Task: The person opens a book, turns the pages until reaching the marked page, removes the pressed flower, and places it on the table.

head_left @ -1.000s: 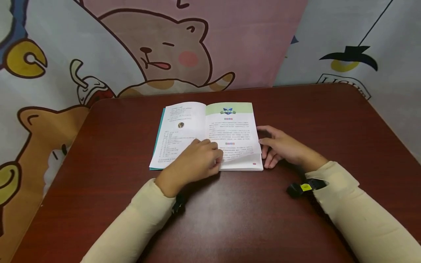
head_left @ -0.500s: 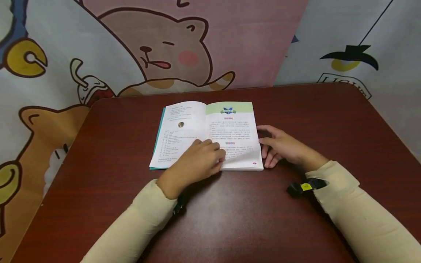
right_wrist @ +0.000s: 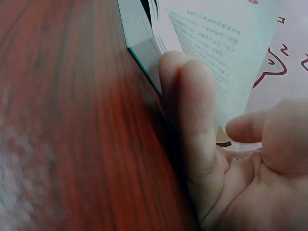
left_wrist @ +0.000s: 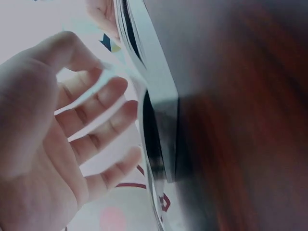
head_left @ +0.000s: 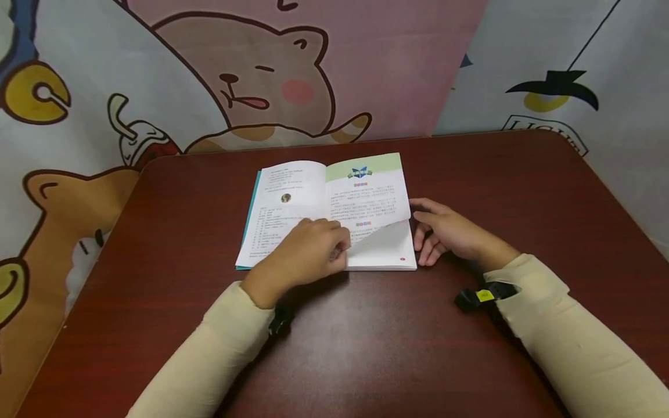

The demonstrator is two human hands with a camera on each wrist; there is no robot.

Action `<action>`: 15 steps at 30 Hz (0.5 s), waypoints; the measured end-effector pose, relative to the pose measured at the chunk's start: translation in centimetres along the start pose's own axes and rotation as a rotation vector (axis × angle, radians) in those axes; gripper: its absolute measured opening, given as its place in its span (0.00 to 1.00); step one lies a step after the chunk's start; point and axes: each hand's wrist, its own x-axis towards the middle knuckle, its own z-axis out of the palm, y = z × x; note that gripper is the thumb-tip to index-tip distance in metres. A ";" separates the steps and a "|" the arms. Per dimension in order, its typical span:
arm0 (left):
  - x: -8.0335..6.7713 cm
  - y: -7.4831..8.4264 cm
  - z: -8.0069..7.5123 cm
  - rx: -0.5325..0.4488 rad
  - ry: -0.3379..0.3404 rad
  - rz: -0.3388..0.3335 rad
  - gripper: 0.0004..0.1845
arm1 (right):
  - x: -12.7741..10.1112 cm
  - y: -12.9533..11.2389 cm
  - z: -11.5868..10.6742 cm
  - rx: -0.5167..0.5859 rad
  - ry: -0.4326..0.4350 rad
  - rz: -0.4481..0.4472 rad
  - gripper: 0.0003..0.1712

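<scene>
An open book [head_left: 282,232] with a teal cover edge lies on the table. Its right-hand page [head_left: 366,203] is lifted on the outer side, and the lower edge slants up to the right. At the bottom middle of the book my left hand [head_left: 300,249] rests over the pages. Thumb and index fingertip meet at the raised page's lower edge in the left wrist view, the other fingers loosely bent. My right hand [head_left: 449,232] lies at the book's right edge. Its fingers [right_wrist: 197,115] touch the page block, and the thumb stands apart from them.
The dark red-brown table [head_left: 366,348] reaches out on all sides of the book. Behind it hangs a cloth with cartoon animals [head_left: 251,75]. A black wrist device [head_left: 470,300] with a yellow label sits under the right sleeve [head_left: 564,331].
The right-hand page, slightly lifted at first, lay nearly flat half a second ago and now stands higher on its outer side. My left hand has shifted slightly left; my right hand keeps its place.
</scene>
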 end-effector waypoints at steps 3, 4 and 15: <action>-0.1 -0.4 -0.4 -0.091 -0.034 -0.041 0.04 | 0.1 0.0 0.1 -0.010 0.004 0.009 0.30; -0.1 -0.6 -0.4 -0.129 -0.050 -0.059 0.04 | 0.1 -0.1 0.1 -0.012 0.005 0.011 0.30; -0.1 -2.3 -0.7 -0.476 -0.172 -0.192 0.05 | -0.2 -0.3 0.2 -0.024 0.006 -0.001 0.31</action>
